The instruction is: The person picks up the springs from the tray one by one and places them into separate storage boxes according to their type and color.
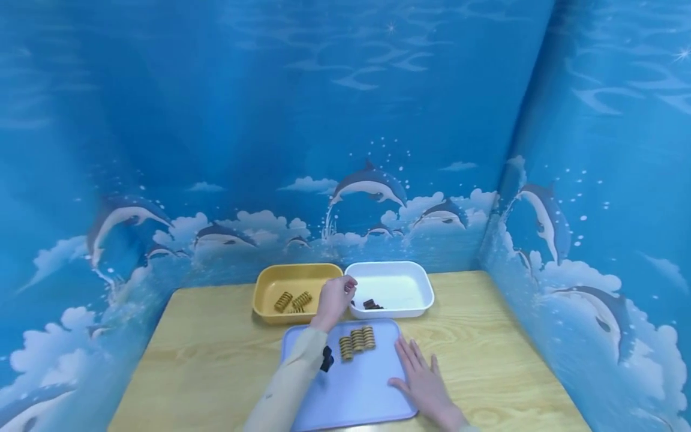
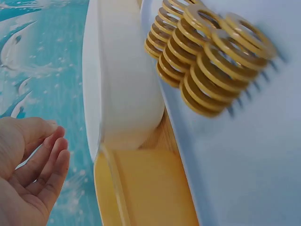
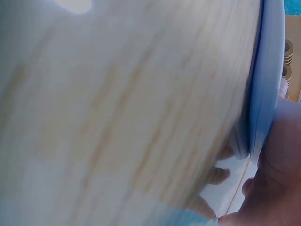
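My left hand [image 1: 336, 295] hovers over the adjoining rims of the yellow bin [image 1: 299, 268] and the white bin [image 1: 412, 291]. Its fingers are loosely bent, with nothing visible between them in the left wrist view. Three yellow coil springs [image 1: 357, 340] stand side by side in a row on the lavender tray [image 1: 360, 393]. Other coil springs [image 1: 301, 300] lie inside the yellow bin. Several small dark pieces [image 1: 371, 304] are in the near left part of the white bin. Fingers spread, my right hand [image 1: 423, 384] rests at the tray's right edge.
All of this stands on a wooden table [image 1: 210, 348]. A blue backdrop [image 1: 259, 150] printed with dolphins rises behind the bins and along the sides. A black wrist device [image 1: 327, 359] sits on the left sleeve [image 1: 291, 381], which crosses over the tray's left side.
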The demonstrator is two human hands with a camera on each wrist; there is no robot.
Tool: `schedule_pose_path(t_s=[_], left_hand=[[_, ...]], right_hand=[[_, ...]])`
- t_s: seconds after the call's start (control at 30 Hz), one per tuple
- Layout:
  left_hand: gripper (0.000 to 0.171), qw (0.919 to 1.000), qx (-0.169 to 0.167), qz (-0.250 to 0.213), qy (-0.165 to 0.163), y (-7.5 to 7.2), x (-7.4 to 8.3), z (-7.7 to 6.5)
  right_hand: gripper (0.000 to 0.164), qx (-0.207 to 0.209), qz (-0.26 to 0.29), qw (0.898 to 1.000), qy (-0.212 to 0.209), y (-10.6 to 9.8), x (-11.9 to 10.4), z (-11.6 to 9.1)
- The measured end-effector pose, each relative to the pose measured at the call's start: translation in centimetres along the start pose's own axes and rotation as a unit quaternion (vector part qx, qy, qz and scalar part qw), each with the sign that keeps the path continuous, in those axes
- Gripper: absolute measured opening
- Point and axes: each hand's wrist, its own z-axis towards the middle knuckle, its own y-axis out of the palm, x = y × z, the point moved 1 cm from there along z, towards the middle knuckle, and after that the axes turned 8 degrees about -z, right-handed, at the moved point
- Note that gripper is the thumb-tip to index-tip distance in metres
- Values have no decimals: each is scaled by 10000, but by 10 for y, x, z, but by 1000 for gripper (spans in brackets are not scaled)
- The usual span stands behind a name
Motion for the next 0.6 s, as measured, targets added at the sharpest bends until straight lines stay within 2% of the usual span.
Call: schedule_pose_path(t_s=[0.2,0.33,0.47,0.6], left_hand=[[8,9993,244,-275,4,-16,-5,-19],[8,9980,330,-532,77,-19,-13,-38],[12,9978,183,-631,22,-15,-21,-58],[23,9982,-68,-574,-132,-7,-25,-79]], right_hand=[[82,-235,6,9997,56,-2,3,2],[82,-198,17,9998,35,-3,3,3],[82,-124,39,9999,5,-4,1,3],[82,-17,72,10000,-54,-4,-1,2]])
